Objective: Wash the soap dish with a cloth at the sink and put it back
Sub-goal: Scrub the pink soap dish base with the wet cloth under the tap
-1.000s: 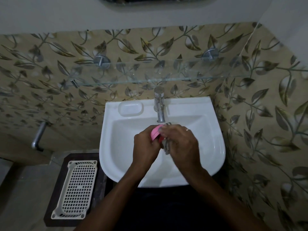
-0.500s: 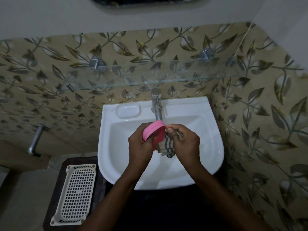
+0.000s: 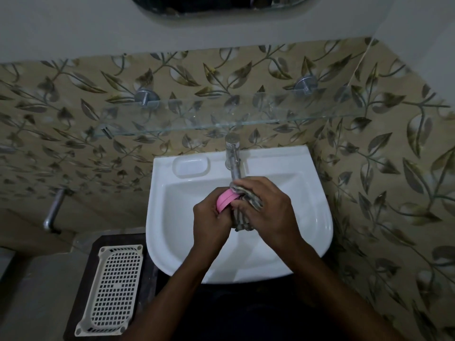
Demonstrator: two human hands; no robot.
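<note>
**Pink soap dish held and wiped over the basin**

Head view: the left hand (image 3: pixel 209 222) has its grip closed around the pink soap dish (image 3: pixel 226 200), held on edge over the white sink (image 3: pixel 317 217). Just right of that grip, the right hand (image 3: pixel 268 215) pinches a bunched, striped cloth (image 3: pixel 246 207) against the dish; a tail of cloth hangs below the fingers. The tap (image 3: pixel 233 158) stands just beyond both grips. The sink's moulded soap recess (image 3: pixel 191 166) lies beyond and left of the left grip. A perforated basket (image 3: pixel 110 291) sits on the floor, down left.
</note>
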